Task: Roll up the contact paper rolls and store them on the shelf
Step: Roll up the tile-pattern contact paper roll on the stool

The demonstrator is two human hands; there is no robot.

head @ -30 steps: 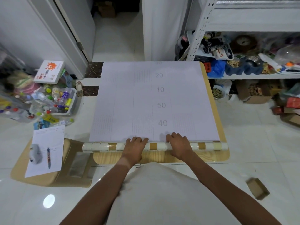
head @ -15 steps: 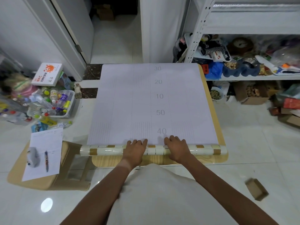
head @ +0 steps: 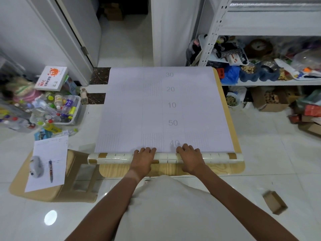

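While the long sheet of pale lilac contact paper [head: 163, 110] lay backing-side up across the light wooden surface [head: 227, 119], its near end was already wound into a glossy cream-and-tan tiled-pattern roll [head: 112, 158] that ran along the front edge. The roll's left end reached past the surface's left side. Grey numbers 30, 20, 10, 50 and 40 ran down the sheet toward the person.

The left hand [head: 143, 158] rested palm-down on top of the roll near its middle, fingers curved over it with the tips touching the flat sheet. The right hand [head: 189, 158] lay just beside it in the same way, fingers curved over the roll at the printed 40. Neither hand pinched or lifted the paper.

To the right stood a white metal shelf [head: 271, 82] crowded with oddments. On the left, a low wooden stool [head: 73, 188] carried a white paper sheet [head: 46, 164] with a pen [head: 50, 168] on it. A small brown cardboard box [head: 274, 204] sat on the white tiled floor [head: 278, 162], well apart to the right.
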